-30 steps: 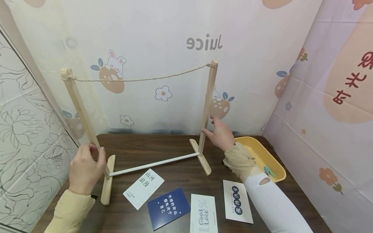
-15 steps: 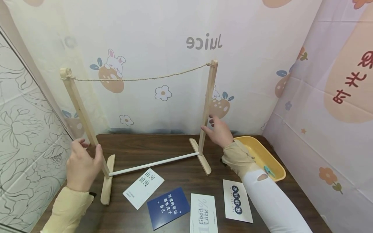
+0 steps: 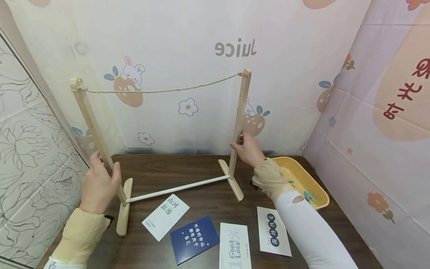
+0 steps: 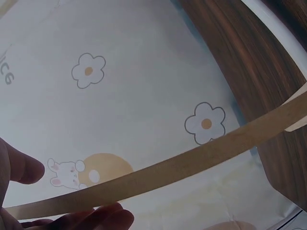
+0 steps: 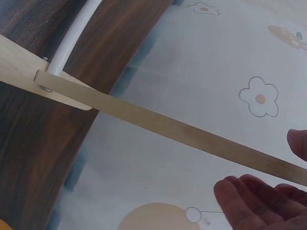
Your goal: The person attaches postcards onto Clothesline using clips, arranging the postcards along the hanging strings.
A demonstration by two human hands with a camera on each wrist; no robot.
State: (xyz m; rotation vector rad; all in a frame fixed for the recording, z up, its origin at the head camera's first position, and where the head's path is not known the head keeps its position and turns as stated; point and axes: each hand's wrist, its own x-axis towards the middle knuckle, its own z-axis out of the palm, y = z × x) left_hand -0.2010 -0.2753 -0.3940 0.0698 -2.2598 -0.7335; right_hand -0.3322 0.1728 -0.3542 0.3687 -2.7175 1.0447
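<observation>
A wooden frame has a left post (image 3: 93,125), a right post (image 3: 243,101), a sagging string (image 3: 168,91) tied between their tops and a white rod (image 3: 178,189) low down. My left hand (image 3: 100,188) is around the lower left post, thumb and fingers on opposite sides. In the left wrist view the thumb (image 4: 26,166) stands off the post (image 4: 177,167) while the fingers lie at its lower edge. Beside the right post is my right hand (image 3: 250,151); in the right wrist view its fingers (image 5: 252,201) and thumb are spread either side of the post (image 5: 168,131), with gaps.
Four cards lie in front of the frame: a white one (image 3: 165,217), a blue one (image 3: 194,240), a "Good Luck" one (image 3: 234,246) and a white one with dark circles (image 3: 274,231). At the right stands a yellow tray (image 3: 322,194) with small items. A patterned curtain (image 3: 188,37) hangs behind.
My left hand has moved slightly up along the left post, its fingers straighter and farther around it. The right hand has shifted slightly left and up, closer to the right post.
</observation>
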